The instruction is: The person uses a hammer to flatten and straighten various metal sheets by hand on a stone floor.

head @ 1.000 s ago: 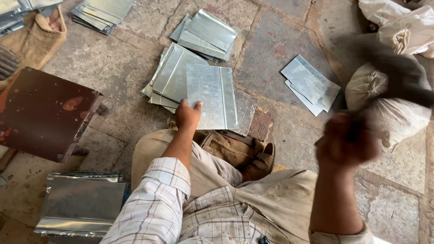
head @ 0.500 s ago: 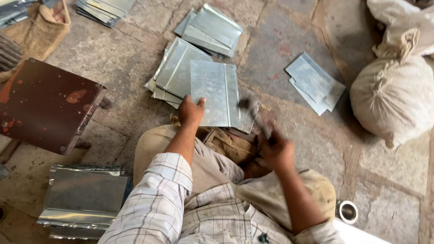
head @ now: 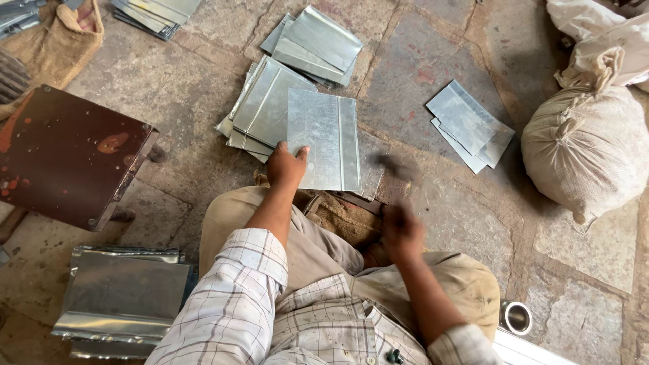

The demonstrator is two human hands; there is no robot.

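I sit on a stone floor with a grey metal sheet (head: 324, 138) lying in front of my knees. My left hand (head: 287, 165) presses flat on its near left corner and holds it down. My right hand (head: 401, 230) is blurred by motion, fisted around a dark hammer (head: 392, 165). The hammer's head is a smear just off the sheet's near right edge. Under the sheet lies a pile of similar folded sheets (head: 260, 101).
A rusty brown stool top (head: 67, 155) stands at the left, with a stack of bent shiny sheets (head: 122, 297) below it. More sheet piles (head: 324, 40) (head: 470, 125) lie farther off. A full sack (head: 588, 149) sits at the right, and a metal tube (head: 517, 316) by my right knee.
My right hand has swung down from high on the right to just beside the sheet's near edge. My left hand has stayed on the sheet.
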